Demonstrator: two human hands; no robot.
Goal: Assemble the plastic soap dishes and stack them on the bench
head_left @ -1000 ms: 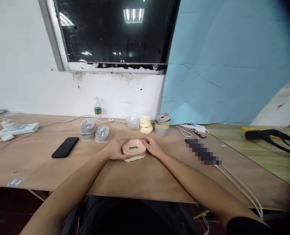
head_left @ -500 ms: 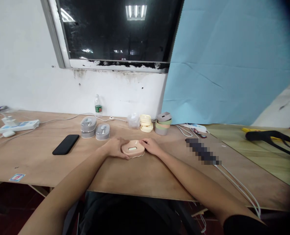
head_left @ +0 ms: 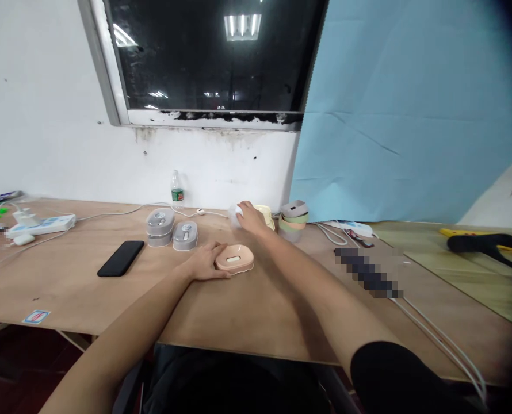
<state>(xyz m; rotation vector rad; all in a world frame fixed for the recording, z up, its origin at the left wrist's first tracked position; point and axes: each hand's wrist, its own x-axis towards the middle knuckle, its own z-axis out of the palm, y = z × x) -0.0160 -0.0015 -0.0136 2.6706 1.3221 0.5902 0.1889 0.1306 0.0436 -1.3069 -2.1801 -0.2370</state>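
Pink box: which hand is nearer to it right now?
Left. The left hand touches the pink box at its left side; the right hand is farther off, beyond it.

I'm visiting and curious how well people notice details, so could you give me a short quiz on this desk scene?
1. Which hand touches the pink box?
2. True or false: the black phone lies left of the gray boxes.
3. What is the right hand at? A) a clear plastic tub B) a water bottle C) a power strip

Key: 1. Left hand. 2. True. 3. A.
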